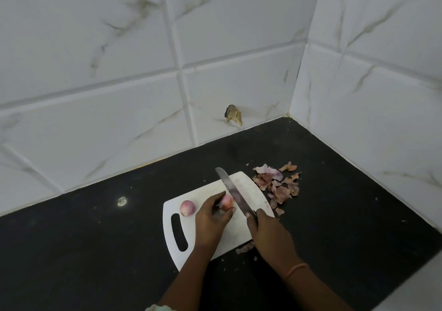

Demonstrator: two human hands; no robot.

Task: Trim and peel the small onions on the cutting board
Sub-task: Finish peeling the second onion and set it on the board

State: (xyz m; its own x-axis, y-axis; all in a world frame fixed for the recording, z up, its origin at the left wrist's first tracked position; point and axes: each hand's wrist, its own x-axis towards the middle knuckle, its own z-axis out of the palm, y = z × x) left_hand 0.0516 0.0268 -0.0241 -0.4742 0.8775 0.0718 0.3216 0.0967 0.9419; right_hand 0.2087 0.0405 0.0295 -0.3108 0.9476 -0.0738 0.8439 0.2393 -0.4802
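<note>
A white cutting board [248, 186] with a handle slot lies on the black counter. My left hand [211, 220] pinches a small pink onion [226, 202] on the board between fingers and thumb. My right hand [267, 234] grips the handle of a knife [233, 192]; its blade lies right against the right side of that onion, tip pointing away toward the wall. A second small onion [187, 208] sits loose on the board, left of my left hand.
A heap of onion peels [277, 184] lies on the counter right of the board, with a few scraps [245, 248] at the board's near edge. White tiled walls meet in a corner behind. A brown scrap [233, 114] sticks to the back wall.
</note>
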